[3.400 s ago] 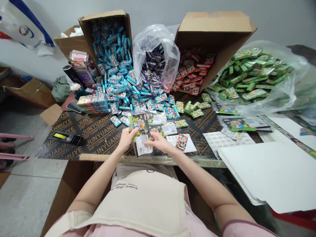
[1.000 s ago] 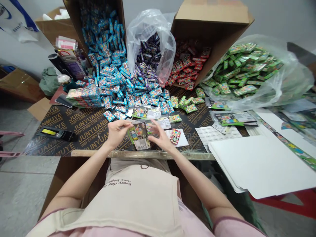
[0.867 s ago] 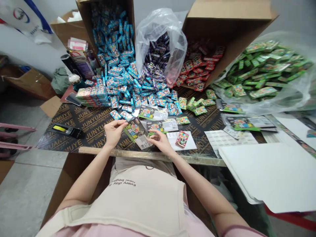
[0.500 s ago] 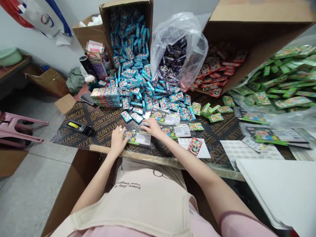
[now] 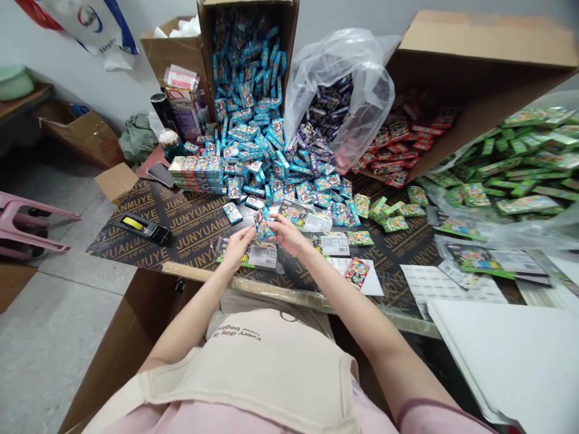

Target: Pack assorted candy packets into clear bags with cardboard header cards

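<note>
A small blue candy box (image 5: 262,223) is raised between my two hands above the table's front part. My left hand (image 5: 239,246) pinches its lower left side. The fingers of my right hand (image 5: 288,234) close on its right side. Below the hands lies a flat printed package (image 5: 263,255) with a white label, partly covered by my left hand. Two similar packages, one further back (image 5: 305,216) and one to the right (image 5: 332,243), lie close by. A single blue box (image 5: 232,213) rests to the left of the held one.
Loose blue boxes (image 5: 253,150) spill from a carton at the back. Purple boxes (image 5: 329,102) fill a plastic bag; red (image 5: 393,150) and green boxes (image 5: 520,157) lie to the right. A tape dispenser (image 5: 143,229) sits left. A red box (image 5: 357,272) lies on white paper near the edge.
My hands have come together and lifted a blue candy box from the spot in front of the pile. Before, both hands were lower and apart, with the box lying on the table.
</note>
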A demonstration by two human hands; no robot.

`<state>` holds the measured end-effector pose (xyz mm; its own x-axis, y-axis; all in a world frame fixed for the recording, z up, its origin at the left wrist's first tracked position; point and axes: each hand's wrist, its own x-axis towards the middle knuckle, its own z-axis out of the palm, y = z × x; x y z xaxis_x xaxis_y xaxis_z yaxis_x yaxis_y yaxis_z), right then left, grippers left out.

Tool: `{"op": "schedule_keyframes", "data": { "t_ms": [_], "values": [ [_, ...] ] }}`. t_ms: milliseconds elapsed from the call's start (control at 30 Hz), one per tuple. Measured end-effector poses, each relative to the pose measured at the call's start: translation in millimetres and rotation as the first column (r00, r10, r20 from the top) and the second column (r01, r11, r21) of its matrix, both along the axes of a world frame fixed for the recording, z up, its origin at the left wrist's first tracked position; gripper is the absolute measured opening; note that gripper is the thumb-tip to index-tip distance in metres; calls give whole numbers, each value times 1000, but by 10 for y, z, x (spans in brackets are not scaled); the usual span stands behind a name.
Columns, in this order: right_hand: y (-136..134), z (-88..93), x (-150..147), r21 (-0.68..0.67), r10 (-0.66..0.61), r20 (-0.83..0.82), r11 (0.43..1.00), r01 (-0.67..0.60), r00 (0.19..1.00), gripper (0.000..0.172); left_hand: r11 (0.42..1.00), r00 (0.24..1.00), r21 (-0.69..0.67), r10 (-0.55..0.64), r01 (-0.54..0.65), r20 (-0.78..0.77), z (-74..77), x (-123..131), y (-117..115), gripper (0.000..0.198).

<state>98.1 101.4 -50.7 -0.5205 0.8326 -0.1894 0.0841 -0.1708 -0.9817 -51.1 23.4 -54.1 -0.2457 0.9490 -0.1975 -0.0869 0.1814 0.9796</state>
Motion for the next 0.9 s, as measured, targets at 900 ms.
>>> {"op": "schedule_keyframes", "data": {
  "t_ms": [900],
  "values": [
    [-516, -161, 1117, 792, -328, 488, 556, -252, 809, 74, 715, 164, -263, -468, 648, -869, -101, 37, -82, 100]
  ]
}}
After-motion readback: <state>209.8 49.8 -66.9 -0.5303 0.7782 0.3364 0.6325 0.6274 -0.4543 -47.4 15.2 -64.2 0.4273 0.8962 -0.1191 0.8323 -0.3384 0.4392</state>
